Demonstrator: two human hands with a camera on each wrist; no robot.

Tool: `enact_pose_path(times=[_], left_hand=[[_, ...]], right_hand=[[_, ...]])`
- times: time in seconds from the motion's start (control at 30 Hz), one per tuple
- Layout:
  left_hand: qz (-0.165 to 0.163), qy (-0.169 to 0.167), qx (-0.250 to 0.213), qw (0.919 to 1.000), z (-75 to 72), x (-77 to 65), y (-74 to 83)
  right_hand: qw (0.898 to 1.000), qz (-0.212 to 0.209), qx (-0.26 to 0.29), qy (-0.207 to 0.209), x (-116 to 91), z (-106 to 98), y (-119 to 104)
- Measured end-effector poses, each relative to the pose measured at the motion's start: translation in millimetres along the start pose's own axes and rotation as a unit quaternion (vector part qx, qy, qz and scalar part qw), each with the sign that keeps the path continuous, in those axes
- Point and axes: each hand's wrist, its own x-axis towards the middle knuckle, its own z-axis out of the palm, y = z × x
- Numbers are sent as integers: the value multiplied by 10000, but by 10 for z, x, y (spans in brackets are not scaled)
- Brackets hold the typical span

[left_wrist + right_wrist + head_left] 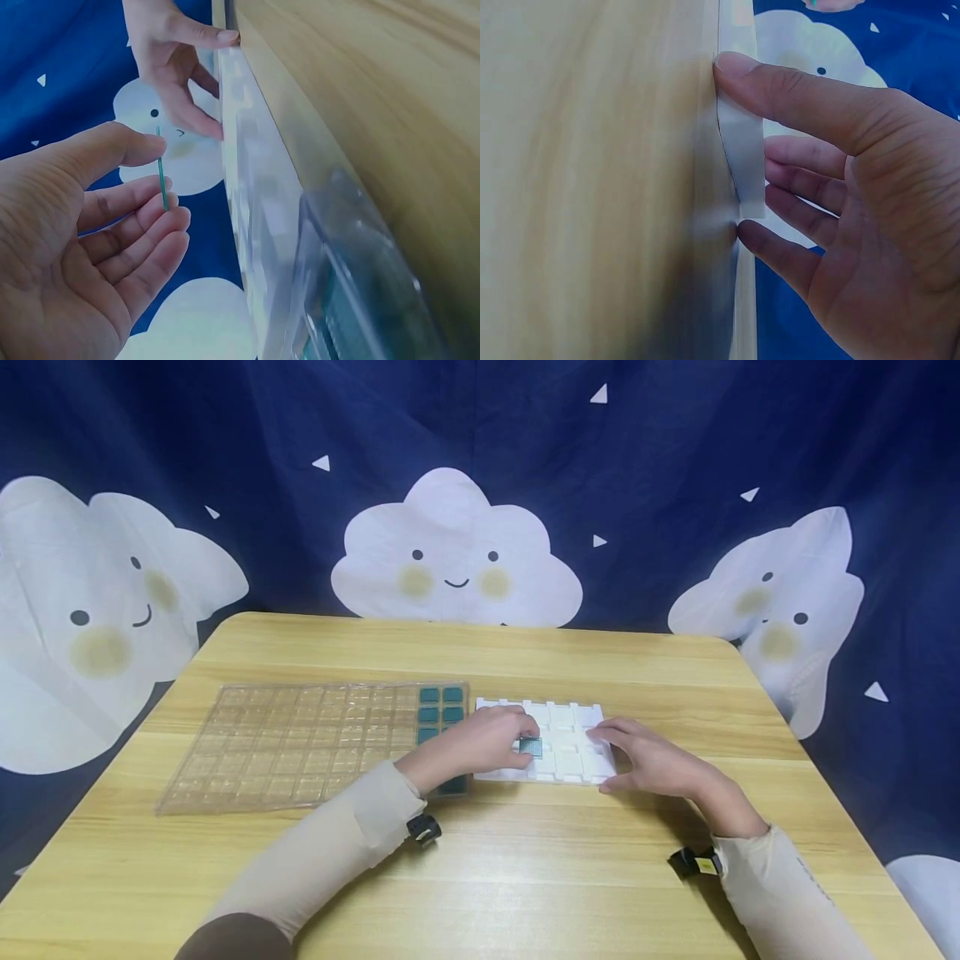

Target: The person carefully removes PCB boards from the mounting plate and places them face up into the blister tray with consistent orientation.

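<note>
My left hand pinches a small thin green square piece between thumb and fingertips. It holds the piece above the white compartment tray. Seen edge-on in the left wrist view, the green piece is a thin upright line. My right hand grips the tray's right end, its thumb at the near corner and its fingers on the end. The right wrist view shows the thumb against the white tray's side. To the left lies a clear plastic tray with green pieces in its right-hand columns.
Both trays lie side by side on a wooden table. Behind the table hangs a dark blue curtain with clouds on it. Each wrist carries a black strapped device. The left forearm reaches across the clear tray's front right part.
</note>
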Motion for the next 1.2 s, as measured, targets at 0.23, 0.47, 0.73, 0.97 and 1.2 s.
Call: enact_pose_path(times=[0.23,0.47,0.73,0.97,1.2], left_hand=[[21,47,-117,9999,-53,-131,-54],[4,179,-203,9996,-87,-261,-108],[-109,301,-269,9991,-109,-416,-189],[-192,380,-370,9984,-92,-524,-268],[-429,381,-470,9972,-89,-645,-320]], right_hand=[[10000,65,24,-17,0,-12,-21],[9998,174,56,-85,-1,-15,-30],[9995,265,106,-126,-3,-24,-27],[9995,285,98,-133,-11,-14,-19],[9995,279,95,-144,-13,-15,-21]])
